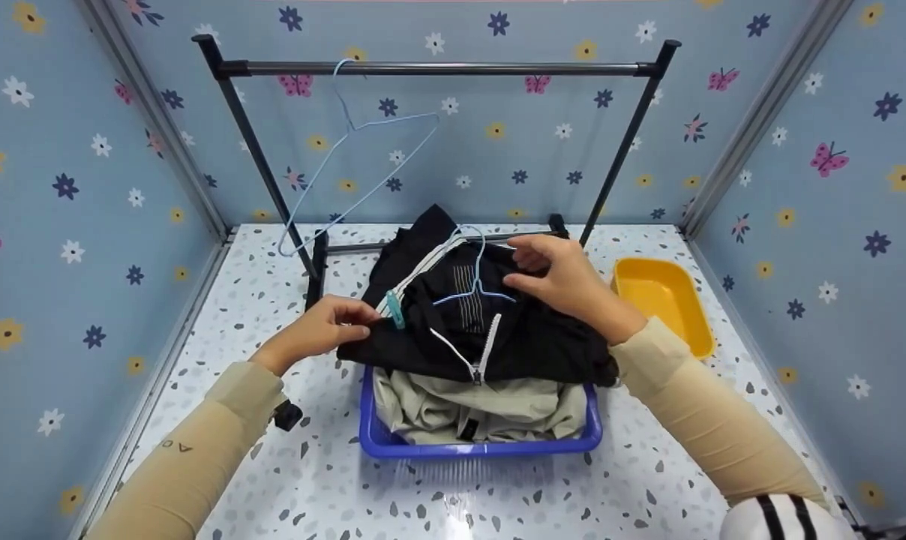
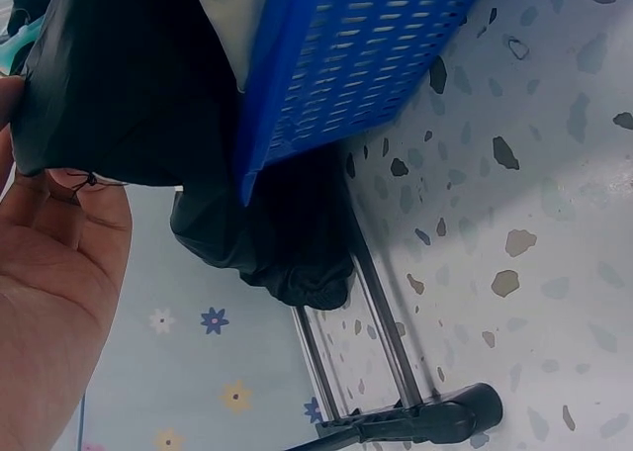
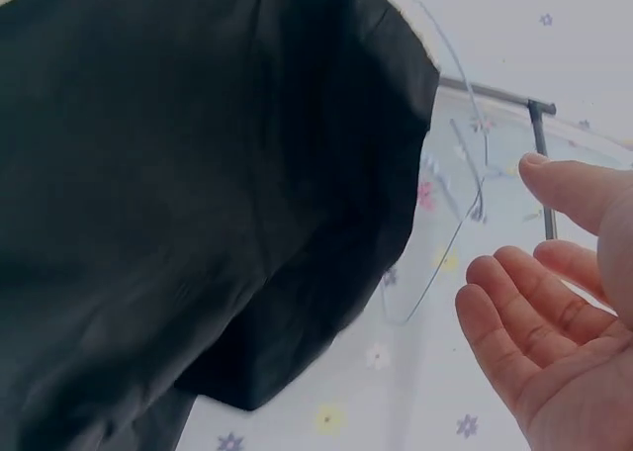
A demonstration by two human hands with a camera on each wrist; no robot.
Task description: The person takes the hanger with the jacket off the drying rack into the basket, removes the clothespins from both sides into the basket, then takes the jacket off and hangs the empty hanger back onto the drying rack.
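Note:
A black zip jacket (image 1: 550, 341) with white trim lies over the blue basket (image 1: 483, 450). A light-blue hanger (image 1: 478, 289) sits inside its neck, hook upward. A teal clothespin (image 1: 394, 309) is on the jacket's left shoulder. Right beside that pin, my left hand (image 1: 314, 330) pinches the jacket's edge; in the left wrist view its fingers curl behind the black cloth (image 2: 129, 85). My right hand (image 1: 565, 281) hovers near the right shoulder, thumb and fingers parted. The right wrist view shows this hand (image 3: 564, 313) apart from the cloth, holding nothing.
Pale green-grey clothing (image 1: 483, 405) fills the basket below the jacket. Behind stands a black rack (image 1: 445, 69), with another light-blue hanger (image 1: 393, 118) hooked on its bar at left. A yellow tray (image 1: 704, 330) sits at right. Patterned walls (image 1: 835, 247) enclose the table.

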